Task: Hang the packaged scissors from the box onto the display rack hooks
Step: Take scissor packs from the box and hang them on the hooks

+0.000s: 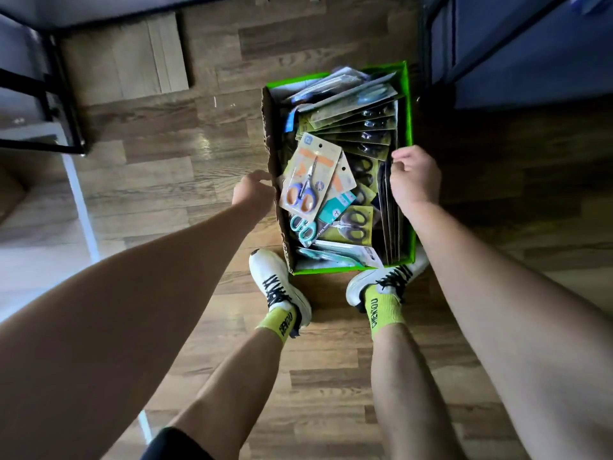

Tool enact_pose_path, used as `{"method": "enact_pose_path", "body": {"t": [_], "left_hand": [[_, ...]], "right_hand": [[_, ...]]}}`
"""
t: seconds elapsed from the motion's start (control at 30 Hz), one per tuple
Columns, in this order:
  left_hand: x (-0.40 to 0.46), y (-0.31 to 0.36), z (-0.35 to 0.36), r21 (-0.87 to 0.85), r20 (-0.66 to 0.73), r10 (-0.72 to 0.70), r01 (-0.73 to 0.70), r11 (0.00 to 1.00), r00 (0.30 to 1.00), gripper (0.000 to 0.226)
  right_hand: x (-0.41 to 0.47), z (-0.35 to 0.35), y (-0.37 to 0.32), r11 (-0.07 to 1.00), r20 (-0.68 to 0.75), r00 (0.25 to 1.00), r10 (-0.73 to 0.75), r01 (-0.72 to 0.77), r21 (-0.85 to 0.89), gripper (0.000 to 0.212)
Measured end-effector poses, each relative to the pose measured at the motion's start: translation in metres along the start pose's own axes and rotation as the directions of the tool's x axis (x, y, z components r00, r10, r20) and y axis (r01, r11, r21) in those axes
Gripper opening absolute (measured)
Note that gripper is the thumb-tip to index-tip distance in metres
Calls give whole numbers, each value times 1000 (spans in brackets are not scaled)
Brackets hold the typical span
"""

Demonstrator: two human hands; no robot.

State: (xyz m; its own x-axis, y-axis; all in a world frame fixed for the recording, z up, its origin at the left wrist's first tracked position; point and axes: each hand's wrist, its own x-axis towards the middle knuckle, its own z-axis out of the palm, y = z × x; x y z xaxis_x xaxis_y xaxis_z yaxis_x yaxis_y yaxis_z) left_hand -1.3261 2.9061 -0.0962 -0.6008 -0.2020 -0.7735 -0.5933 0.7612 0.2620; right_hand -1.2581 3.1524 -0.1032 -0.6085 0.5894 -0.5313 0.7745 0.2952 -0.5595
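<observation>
Nearest, two white sneakers (282, 287) with lime socks stand on the wood-plank floor (331, 376), toes just beside the near end of the green-edged cardboard box (407, 104); the stance looks chosen to bend straight over it. Left hand (253, 192) sits at the box's left wall near its middle, fingers curled over the rim, apparently steadying or gripping the cardboard; whether it truly clamps the wall I cannot tell. Right hand (414, 175) is at the right wall, fingers bent loosely inward, pinching nothing that shows, hovering over a row of dark packs (389, 210) stood on edge along that side. Packaged scissors fill the box: an orange-and-blue pair on a card (310, 175) lies topmost toward the left, a teal-handled pair (303, 229) below it, black-handled packs (356, 222) fanned toward the far end. No pack is lifted yet. Open floor lies left of the box; a flattened carton (132, 58) and a black metal frame (63, 104) lie farther left. Display hooks are not in view.
</observation>
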Motion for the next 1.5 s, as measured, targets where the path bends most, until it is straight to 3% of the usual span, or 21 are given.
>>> {"method": "enact_pose_path", "body": {"t": [0.2,0.33,0.53,0.67,0.8,0.9,1.13,1.3,1.5], "left_hand": [[7,30,0,280,69,258,-267,922,964,37],[17,52,12,392,140,368,-392,832,919,39],[28,86,36,557,306,552,-616,557,776,62],[23,90,44,652,326,527,-590,476,785,67],[11,83,33,705,285,534,-552,446,796,39],[-1,80,16,741,300,539,-548,387,787,27],[-40,78,-29,720,241,505,-502,479,828,18],[-76,76,-46,667,192,507,-491,560,840,19],[-125,76,-75,658,218,501,-505,558,837,22]], "right_hand": [[-6,31,-22,984,177,980,-94,118,-133,20],[1,52,-20,925,202,966,-163,221,-309,21],[14,69,-15,893,238,968,-82,177,-414,25],[15,67,-10,929,233,972,-19,103,-354,19],[5,54,-10,915,299,953,-52,166,-369,21],[-1,43,-13,938,324,946,-23,133,-321,18],[-37,11,-38,970,393,920,-12,105,-218,15],[-65,-9,-59,949,389,918,-74,184,-255,16],[-97,-41,-93,924,265,941,-210,280,-262,15]]}}
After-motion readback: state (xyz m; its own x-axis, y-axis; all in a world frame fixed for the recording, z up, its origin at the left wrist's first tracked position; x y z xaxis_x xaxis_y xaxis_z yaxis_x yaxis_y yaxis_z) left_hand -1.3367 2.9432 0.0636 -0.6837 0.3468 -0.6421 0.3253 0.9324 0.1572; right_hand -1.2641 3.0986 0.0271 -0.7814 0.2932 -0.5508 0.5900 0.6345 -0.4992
